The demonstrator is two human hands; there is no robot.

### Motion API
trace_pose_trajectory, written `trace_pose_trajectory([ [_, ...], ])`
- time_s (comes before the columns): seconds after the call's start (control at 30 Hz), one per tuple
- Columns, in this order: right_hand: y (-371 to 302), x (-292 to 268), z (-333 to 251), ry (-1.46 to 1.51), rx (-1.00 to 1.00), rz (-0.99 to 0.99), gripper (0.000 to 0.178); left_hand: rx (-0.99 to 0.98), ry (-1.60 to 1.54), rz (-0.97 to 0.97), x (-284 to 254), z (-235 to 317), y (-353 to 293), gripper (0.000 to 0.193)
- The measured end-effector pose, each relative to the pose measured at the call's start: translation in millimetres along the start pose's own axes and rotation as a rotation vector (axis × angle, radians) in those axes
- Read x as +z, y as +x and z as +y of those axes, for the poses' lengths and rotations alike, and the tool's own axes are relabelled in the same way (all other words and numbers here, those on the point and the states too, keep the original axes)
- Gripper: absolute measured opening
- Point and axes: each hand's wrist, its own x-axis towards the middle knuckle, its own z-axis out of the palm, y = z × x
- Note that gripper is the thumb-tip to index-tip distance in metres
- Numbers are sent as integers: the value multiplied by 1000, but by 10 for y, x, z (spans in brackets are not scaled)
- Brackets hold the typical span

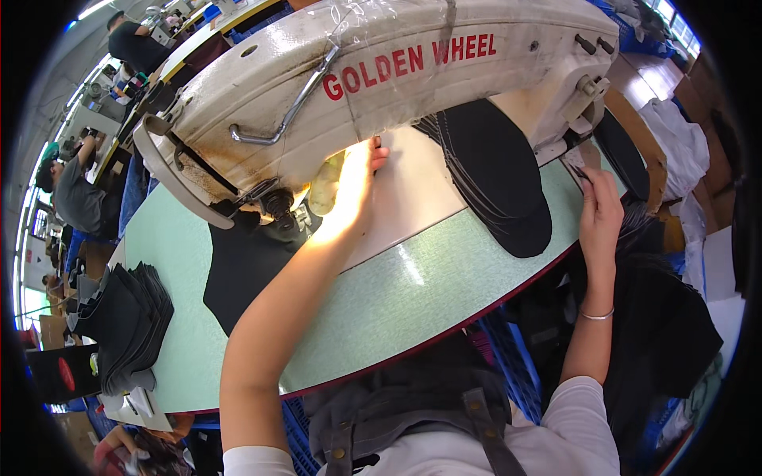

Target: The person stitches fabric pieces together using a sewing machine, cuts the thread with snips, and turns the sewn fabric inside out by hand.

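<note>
The left hand point(361, 178) was raised beside the white sewing machine point(413, 95), and a strong light fell on its wrist. Its fingers were partly behind the machine's arm, so I cannot tell how far they were open or whether they held something. The right hand point(601, 202) was at the machine's right end, with fingers bent and near together at a narrow gray part point(573, 164); I cannot tell whether they gripped it. A black piece point(250, 274) lay on the green table point(413, 293) below the machine's head, partly covered by the left forearm. Between the hands lay a fanned stack point(500, 182) of black pieces. Another pile point(131, 321) was at the table's left edge. Farther left, a person point(83, 194) leaned forward.
</note>
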Motion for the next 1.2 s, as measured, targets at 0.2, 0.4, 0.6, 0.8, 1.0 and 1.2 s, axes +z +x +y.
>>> trace_pose_trajectory([
  [0.2,36,72,-216,263,162,46,14,-65,628,-9,18,52,327,25],
  [0.4,-136,16,-358,283,-43,6,15,190,767,4,-30,-61,582,23],
  [0.6,-278,-112,-421,394,-32,6,16,500,988,52,-9,-34,486,23],
  [0.8,-201,-257,-770,473,-87,-44,16,475,866,-151,6,56,-254,23],
  [1.0,211,-62,-1275,427,-50,-379,22,105,272,-22,-184,103,-701,13],
  [1.2,588,422,-1522,201,-479,-473,25,-56,-213,103,-197,130,-748,23],
])
